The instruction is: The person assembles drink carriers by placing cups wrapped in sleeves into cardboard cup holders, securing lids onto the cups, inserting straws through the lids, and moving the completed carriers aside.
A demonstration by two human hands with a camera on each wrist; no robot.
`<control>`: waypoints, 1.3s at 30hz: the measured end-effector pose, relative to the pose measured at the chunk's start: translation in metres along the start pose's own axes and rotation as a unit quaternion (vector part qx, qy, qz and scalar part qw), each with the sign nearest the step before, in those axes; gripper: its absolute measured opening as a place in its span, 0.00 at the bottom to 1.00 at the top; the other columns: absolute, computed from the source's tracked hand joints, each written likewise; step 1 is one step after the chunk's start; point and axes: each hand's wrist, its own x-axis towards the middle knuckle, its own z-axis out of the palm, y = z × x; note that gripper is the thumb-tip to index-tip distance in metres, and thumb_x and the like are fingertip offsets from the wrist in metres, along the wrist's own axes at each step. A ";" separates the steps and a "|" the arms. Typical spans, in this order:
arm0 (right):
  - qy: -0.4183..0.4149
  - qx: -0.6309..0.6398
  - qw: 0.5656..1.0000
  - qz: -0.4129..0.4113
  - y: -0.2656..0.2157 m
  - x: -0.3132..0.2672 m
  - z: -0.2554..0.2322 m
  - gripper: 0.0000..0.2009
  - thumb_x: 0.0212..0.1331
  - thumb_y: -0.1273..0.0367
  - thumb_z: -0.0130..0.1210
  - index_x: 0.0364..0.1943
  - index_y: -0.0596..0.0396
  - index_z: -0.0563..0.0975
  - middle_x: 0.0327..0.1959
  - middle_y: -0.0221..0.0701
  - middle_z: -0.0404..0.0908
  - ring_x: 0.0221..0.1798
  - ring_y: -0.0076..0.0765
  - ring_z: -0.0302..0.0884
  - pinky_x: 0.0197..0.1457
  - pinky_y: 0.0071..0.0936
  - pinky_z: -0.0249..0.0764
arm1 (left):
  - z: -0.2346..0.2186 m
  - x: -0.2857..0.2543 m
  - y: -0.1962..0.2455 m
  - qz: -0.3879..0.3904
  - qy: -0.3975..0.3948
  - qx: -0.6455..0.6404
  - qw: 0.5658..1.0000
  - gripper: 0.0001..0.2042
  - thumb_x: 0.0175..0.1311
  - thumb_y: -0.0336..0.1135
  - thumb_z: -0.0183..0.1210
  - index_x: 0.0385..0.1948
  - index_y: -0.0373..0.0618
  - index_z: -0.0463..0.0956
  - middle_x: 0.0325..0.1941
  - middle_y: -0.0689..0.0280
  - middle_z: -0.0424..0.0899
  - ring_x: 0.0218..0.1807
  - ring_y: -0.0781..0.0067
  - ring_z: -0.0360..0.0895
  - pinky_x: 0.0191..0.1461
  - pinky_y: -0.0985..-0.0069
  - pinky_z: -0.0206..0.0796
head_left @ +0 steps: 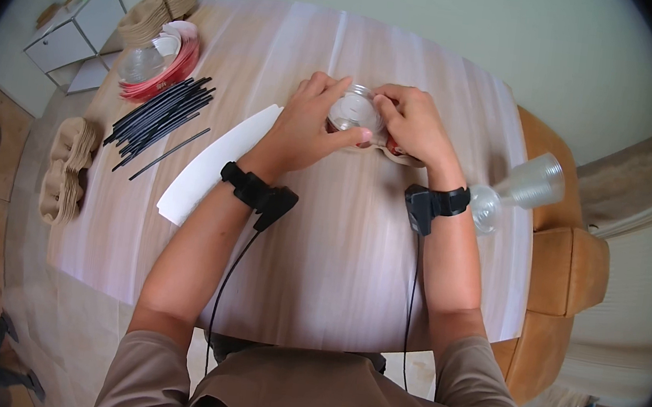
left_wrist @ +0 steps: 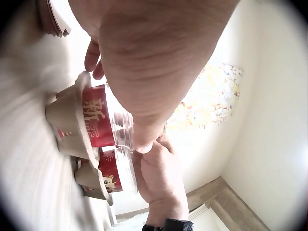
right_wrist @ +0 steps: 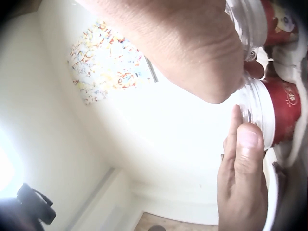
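Two red printed cups [left_wrist: 98, 115] sit side by side in a brown pulp cup carrier [left_wrist: 67, 113] on the table, both topped with clear plastic. My left hand [head_left: 312, 117] spans the clear plastic lid [head_left: 355, 110] on the left cup, its thumb along the near rim and its fingers round the far side. From the other side, my right hand [head_left: 419, 126] pinches the same lid's edge with bent fingers and thumb. The right cup [left_wrist: 109, 168] is mostly under my right hand in the head view. In the right wrist view, the left thumb lies along the lid's rim.
Black straws [head_left: 160, 120] lie to the left, beside a white sheet [head_left: 217, 167]. Red bowl-shaped pieces [head_left: 186, 55] and stacked pulp carriers [head_left: 68, 170] stand along the left side. Stacked clear cups [head_left: 533, 181] lie at the right edge, near a tan chair [head_left: 552, 265].
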 end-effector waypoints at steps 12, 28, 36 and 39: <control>0.024 -0.011 0.999 -0.043 0.034 0.000 -0.027 0.16 0.81 0.66 0.58 0.62 0.57 0.89 0.52 0.39 0.93 0.51 0.39 0.89 0.57 0.37 0.83 | -0.060 0.007 -0.003 -0.070 -0.018 0.008 0.997 0.36 0.67 0.52 0.78 0.69 0.35 0.80 0.55 0.58 0.80 0.56 0.57 0.78 0.61 0.63 0.75; -0.065 0.047 0.982 0.174 0.034 -0.018 -0.074 0.22 0.73 0.63 0.68 0.67 0.58 0.86 0.40 0.34 0.85 0.36 0.31 0.82 0.35 0.31 0.84 | -0.163 -0.038 -0.066 -0.334 -0.171 0.314 0.872 0.15 0.42 0.27 0.77 0.35 0.41 0.88 0.38 0.53 0.92 0.43 0.49 0.91 0.47 0.60 0.81; -0.067 0.054 0.984 0.158 0.027 -0.015 -0.059 0.17 0.76 0.64 0.63 0.63 0.54 0.87 0.38 0.30 0.84 0.37 0.26 0.79 0.35 0.29 0.81 | -0.164 -0.040 -0.065 -0.304 -0.135 0.296 0.895 0.13 0.42 0.26 0.73 0.34 0.38 0.90 0.40 0.46 0.93 0.47 0.43 0.92 0.51 0.59 0.84; -0.075 0.058 0.984 0.151 0.030 -0.013 -0.058 0.17 0.75 0.65 0.62 0.63 0.56 0.87 0.37 0.30 0.83 0.37 0.27 0.79 0.36 0.29 0.80 | -0.174 -0.039 -0.057 -0.297 -0.087 0.299 0.903 0.12 0.48 0.28 0.73 0.36 0.37 0.89 0.40 0.46 0.93 0.45 0.43 0.92 0.49 0.57 0.82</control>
